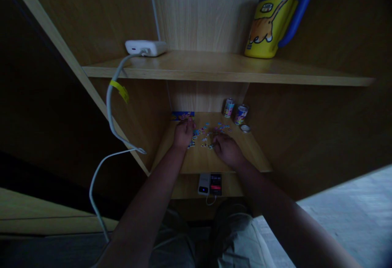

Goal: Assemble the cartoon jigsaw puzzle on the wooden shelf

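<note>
Small colourful jigsaw puzzle pieces (pixel 204 139) lie scattered on the lower shelf between my hands. On the left, my left hand (pixel 183 132) is closed, fingertips together, beside the pieces and just in front of a blue picture card (pixel 177 116). Whatever it pinches is too small to make out. My right hand (pixel 227 147) rests at the right side of the pieces with its fingers curled in. Its fingertips touch the area of the pieces, and anything between them is hidden.
Two small printed tins (pixel 228 108) stand at the back right, with a round metal lid (pixel 245 128) nearby. Above are a white charger (pixel 147 48) with a hanging cable (pixel 109 109) and a yellow-blue mug (pixel 269 23). A power bank (pixel 203 184) and a phone (pixel 216 184) lie below.
</note>
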Motion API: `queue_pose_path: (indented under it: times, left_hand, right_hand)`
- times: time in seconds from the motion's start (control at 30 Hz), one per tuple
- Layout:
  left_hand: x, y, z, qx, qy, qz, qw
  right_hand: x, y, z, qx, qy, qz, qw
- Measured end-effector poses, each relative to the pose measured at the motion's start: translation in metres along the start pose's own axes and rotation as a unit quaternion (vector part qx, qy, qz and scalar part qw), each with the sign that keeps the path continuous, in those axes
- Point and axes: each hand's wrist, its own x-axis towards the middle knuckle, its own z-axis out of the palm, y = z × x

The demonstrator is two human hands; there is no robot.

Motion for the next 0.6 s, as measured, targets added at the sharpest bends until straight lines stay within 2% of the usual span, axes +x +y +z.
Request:
queue_pose_path:
  times: [0.1, 0.17, 0.27, 0.37, 0.47, 0.53, 0.6]
  left_hand:
    - [-0.007, 0.017, -0.004, 0.026, -0.037, 0.044, 0.998]
    - [-0.02, 0.028, -0.007, 0.062, -0.102, 0.079, 0.99]
    - [-0.048, 0.041, -0.009, 0.131, -0.209, 0.14, 0.959]
    - [-0.072, 0.047, -0.01, 0.187, -0.236, 0.177, 0.937]
    - [-0.082, 0.049, -0.01, 0.192, -0.248, 0.189, 0.931]
    - [-0.082, 0.049, -0.01, 0.185, -0.253, 0.187, 0.931]
    - [-0.081, 0.049, -0.01, 0.181, -0.259, 0.185, 0.931]
  right_hand:
    - [0.0, -0.001, -0.002, -0.013, -0.025, -0.002, 1.0]
    - [0.002, -0.002, -0.004, -0.039, -0.043, -0.007, 0.998]
    - [0.003, -0.005, -0.006, -0.085, -0.06, 0.017, 0.994]
    - [0.002, -0.008, -0.008, -0.121, -0.037, 0.065, 0.99]
    - [0.001, -0.01, -0.008, -0.127, -0.01, 0.087, 0.988]
    - [0.0, -0.01, -0.008, -0.114, -0.003, 0.075, 0.991]
    - [0.0, -0.008, -0.007, -0.091, -0.014, 0.037, 0.995]
